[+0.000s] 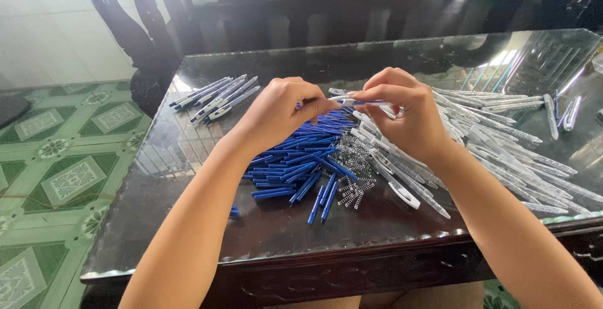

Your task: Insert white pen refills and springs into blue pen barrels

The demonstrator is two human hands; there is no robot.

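Blue refill [308, 103] and clear pen barrel [364, 102] meet above the glass desk [188, 152]: the left hand [279, 111] pinches the refill, the right hand [402, 111] grips the barrel. Insertion looks underway; next, it likely needs straight alignment.

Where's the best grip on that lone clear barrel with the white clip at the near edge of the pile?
Probably mid-barrel on the clear pen barrel, coming from above at the near side. It lies flat on the glass table top, slanting down to the right, and its near side looks free. The white clip end is bulkier, and the springs lie just left.
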